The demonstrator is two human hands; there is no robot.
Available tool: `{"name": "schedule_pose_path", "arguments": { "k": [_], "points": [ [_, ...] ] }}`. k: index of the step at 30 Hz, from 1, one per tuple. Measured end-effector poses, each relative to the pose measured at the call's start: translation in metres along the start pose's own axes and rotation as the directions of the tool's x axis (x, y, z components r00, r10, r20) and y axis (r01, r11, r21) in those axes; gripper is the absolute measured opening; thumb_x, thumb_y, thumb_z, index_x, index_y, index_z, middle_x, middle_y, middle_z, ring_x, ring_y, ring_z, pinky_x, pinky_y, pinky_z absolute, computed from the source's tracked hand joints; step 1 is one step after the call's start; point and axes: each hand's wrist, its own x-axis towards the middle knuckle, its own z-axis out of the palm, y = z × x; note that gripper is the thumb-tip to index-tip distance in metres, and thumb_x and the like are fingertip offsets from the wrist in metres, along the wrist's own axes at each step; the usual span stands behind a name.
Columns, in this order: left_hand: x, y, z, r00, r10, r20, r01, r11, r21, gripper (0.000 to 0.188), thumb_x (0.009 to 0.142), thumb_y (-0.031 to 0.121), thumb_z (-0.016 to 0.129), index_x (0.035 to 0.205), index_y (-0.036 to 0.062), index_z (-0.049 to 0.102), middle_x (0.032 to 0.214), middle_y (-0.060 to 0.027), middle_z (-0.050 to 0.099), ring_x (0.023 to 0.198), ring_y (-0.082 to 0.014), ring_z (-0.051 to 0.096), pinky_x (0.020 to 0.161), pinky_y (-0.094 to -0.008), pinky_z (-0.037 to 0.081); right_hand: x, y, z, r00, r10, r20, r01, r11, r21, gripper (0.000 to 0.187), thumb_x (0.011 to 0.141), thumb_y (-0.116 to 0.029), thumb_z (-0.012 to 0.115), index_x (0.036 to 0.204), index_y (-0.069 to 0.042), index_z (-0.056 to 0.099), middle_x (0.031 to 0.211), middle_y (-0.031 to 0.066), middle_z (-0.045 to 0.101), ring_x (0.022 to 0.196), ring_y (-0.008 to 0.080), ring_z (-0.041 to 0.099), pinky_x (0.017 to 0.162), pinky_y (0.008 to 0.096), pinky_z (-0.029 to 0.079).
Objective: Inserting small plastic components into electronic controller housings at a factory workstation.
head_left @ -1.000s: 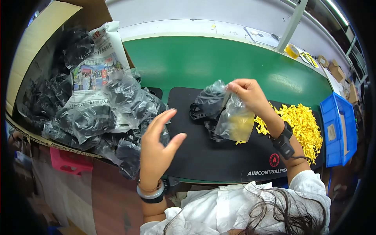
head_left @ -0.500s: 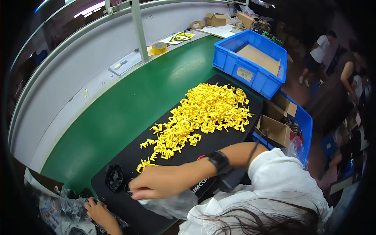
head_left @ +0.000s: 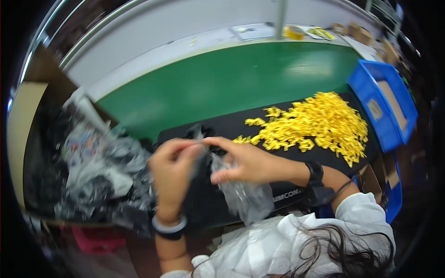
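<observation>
My left hand [head_left: 171,173] is raised over the left end of the black mat [head_left: 296,197], thumb and finger pinched together. A thin grey translucent strip seems to hang there, too blurred to name. My right hand [head_left: 248,162] reaches across so its index fingertip meets the left fingertips. A crumpled clear plastic bag [head_left: 248,199] hangs under the right palm, apparently held by the curled fingers. Just behind the hands lies a crumpled black piece of plastic [head_left: 198,131], partly hidden. To the right, a heap of small yellow plastic clips [head_left: 320,123] spreads over the mat.
A cardboard box [head_left: 22,139] full of crumpled plastic bags [head_left: 106,162] stands at the left. A blue crate [head_left: 382,104] sits at the right end of the green table [head_left: 222,78]. Yellow tape [head_left: 294,32] lies on the back ledge. A pink stool [head_left: 99,238] shows below the box.
The view has swung left. My left hand has come out of the bags in the box and met my right hand over the mat. The clear bag stays with my right hand.
</observation>
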Motion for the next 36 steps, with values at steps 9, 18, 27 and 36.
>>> {"name": "schedule_pose_path", "arguments": {
  "k": [9, 18, 27, 36],
  "points": [
    [-0.095, -0.027, -0.082, 0.959, 0.231, -0.167, -0.035, 0.677, 0.735, 0.049, 0.068, 0.009, 0.075, 0.114, 0.0071, 0.061, 0.120, -0.0154, 0.056, 0.113, -0.0321, 0.051, 0.090, -0.0385, 0.043, -0.001, 0.021, -0.002, 0.988, 0.088, -0.124, -0.093, 0.995, -0.034, 0.028, 0.086, -0.021, 0.063, 0.069, 0.001, 0.064, 0.056, -0.0001, 0.057, 0.052, 0.0052, 0.048, 0.049, 0.0257, 0.040],
    [-0.045, -0.070, -0.082, 0.981, 0.112, -0.159, 0.114, 0.332, 0.936, 0.060, 0.059, 0.007, 0.079, 0.116, 0.0160, 0.061, 0.144, -0.0117, 0.032, 0.110, -0.0408, 0.046, 0.089, -0.0429, 0.043, 0.002, 0.010, 0.021, 0.993, -0.104, -0.058, 0.089, 0.972, -0.217, 0.027, 0.086, -0.024, 0.064, 0.073, -0.001, 0.061, 0.055, 0.0076, 0.056, 0.047, 0.0152, 0.047, 0.048, 0.0302, 0.040],
    [-0.048, -0.085, -0.098, 0.869, 0.468, -0.163, -0.048, 0.407, 0.912, 0.010, 0.075, 0.006, 0.067, 0.084, 0.0023, 0.068, 0.116, -0.0057, 0.062, 0.099, -0.0319, 0.054, 0.080, -0.0382, 0.047, -0.035, 0.001, 0.011, 0.987, -0.097, -0.132, 0.047, 0.939, -0.340, 0.022, 0.083, -0.023, 0.067, 0.075, -0.003, 0.059, 0.062, 0.0098, 0.057, 0.055, 0.0228, 0.055, 0.052, 0.0325, 0.041],
    [-0.028, -0.015, -0.011, 0.987, 0.153, 0.057, -0.148, 0.986, -0.083, 0.013, 0.085, 0.009, 0.062, 0.089, -0.0029, 0.064, 0.081, -0.0100, 0.065, 0.073, -0.0133, 0.060, 0.065, -0.0254, 0.046, 0.024, 0.005, 0.034, 0.941, -0.334, -0.054, 0.335, 0.942, 0.005, 0.017, 0.082, -0.015, 0.066, 0.088, 0.001, 0.063, 0.096, 0.0124, 0.065, 0.077, 0.0145, 0.061, 0.069, 0.0306, 0.048]
  ]
}}
